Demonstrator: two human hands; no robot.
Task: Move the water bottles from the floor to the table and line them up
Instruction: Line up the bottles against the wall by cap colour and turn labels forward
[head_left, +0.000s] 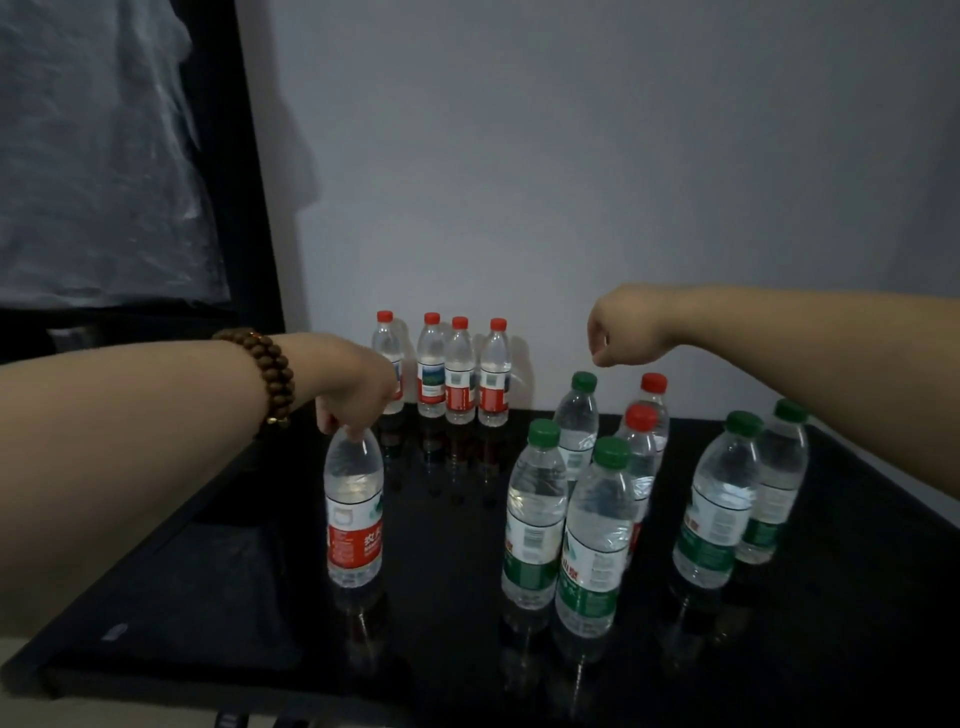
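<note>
My left hand (358, 395) grips the cap of a red-labelled water bottle (354, 512) that stands upright on the black glossy table (441, 597), left of centre. My right hand (621, 327) hovers above the table with fingers curled and holds nothing. Several red-capped bottles (460, 374) stand in a row at the table's far edge by the wall. Several green-capped bottles (595, 535) and two red-capped ones (649, 415) stand clustered on the right half.
A grey wall (571, 156) rises right behind the table. A dark frame with a plastic-covered panel (104, 156) stands at the left. The table's near left corner (62, 670) shows pale floor below it.
</note>
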